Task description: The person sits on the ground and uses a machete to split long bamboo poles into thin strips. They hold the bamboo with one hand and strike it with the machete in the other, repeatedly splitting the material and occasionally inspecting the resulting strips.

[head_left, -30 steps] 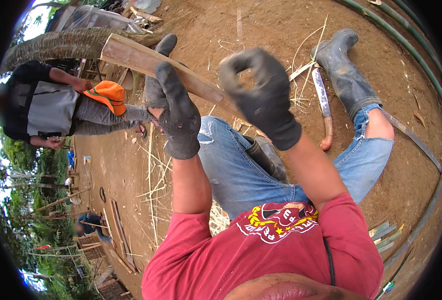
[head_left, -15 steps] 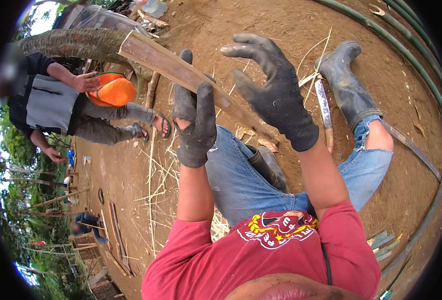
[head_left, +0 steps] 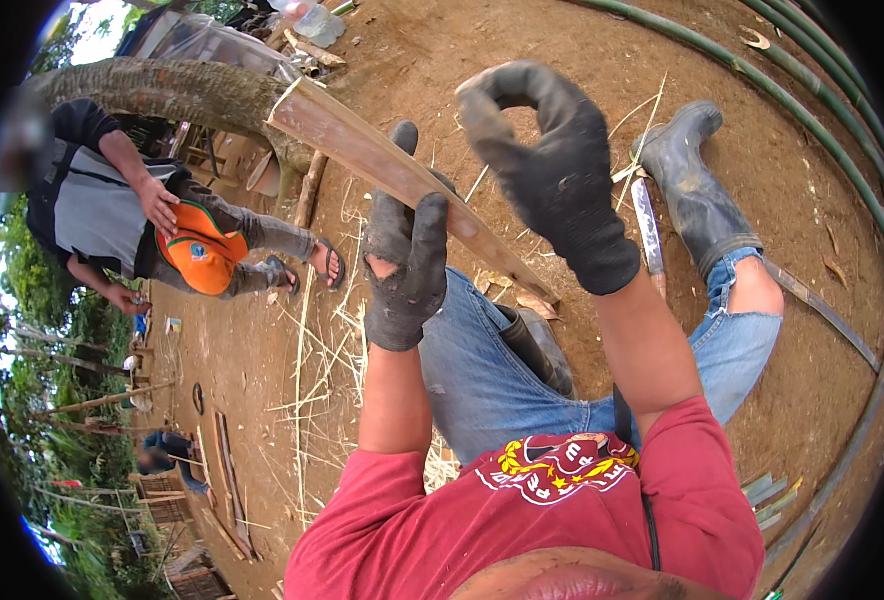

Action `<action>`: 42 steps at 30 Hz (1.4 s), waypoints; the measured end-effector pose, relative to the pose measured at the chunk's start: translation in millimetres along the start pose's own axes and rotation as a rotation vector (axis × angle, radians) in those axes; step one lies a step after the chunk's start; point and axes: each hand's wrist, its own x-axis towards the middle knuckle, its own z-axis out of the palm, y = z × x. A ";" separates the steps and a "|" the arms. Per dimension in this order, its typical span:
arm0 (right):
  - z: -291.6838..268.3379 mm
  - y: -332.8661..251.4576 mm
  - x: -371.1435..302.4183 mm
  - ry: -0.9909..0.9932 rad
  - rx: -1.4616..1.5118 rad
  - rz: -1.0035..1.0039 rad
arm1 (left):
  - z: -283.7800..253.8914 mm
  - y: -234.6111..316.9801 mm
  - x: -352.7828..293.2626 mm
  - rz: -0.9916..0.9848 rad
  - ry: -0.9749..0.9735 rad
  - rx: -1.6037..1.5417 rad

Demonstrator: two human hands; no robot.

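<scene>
My left hand (head_left: 407,260), in a worn black glove, grips a split bamboo piece (head_left: 347,148) between thumb and fingers. Pale brown and channel-shaped, the piece slants from the upper left down toward the ground between my legs. My right hand (head_left: 567,175), also gloved, is raised to the right of the bamboo and apart from it. Its fingers curl round to the thumb in a ring, with brown soil showing through the gap and nothing visible held. Beside my right boot (head_left: 707,195) a long-bladed knife (head_left: 647,225) lies on the dirt.
A person in grey, holding an orange cap (head_left: 202,250), stands at left near a thick trunk (head_left: 162,90). Green bamboo poles (head_left: 722,55) lie at upper right. Thin strips (head_left: 307,380) litter the ground at left. Another person (head_left: 172,455) bends farther off.
My right hand's spread fingers have curled into a ring. My left hand and the bamboo have shifted slightly right and down in view. The other person's orange cap has moved lower.
</scene>
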 end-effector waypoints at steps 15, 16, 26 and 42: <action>2.2 -8.7 23.6 -0.008 0.300 0.128 | 7.0 -3.1 -0.5 0.030 0.068 0.039; -1.0 -7.1 25.1 0.071 0.326 0.124 | 8.3 -6.5 0.2 0.050 0.087 0.032; -3.6 -8.6 14.4 -0.293 -0.112 -0.033 | -2.2 6.0 15.6 0.087 0.167 0.115; -4.7 -13.1 12.2 -0.218 -0.207 -0.006 | -36.7 52.1 85.0 0.558 0.410 0.531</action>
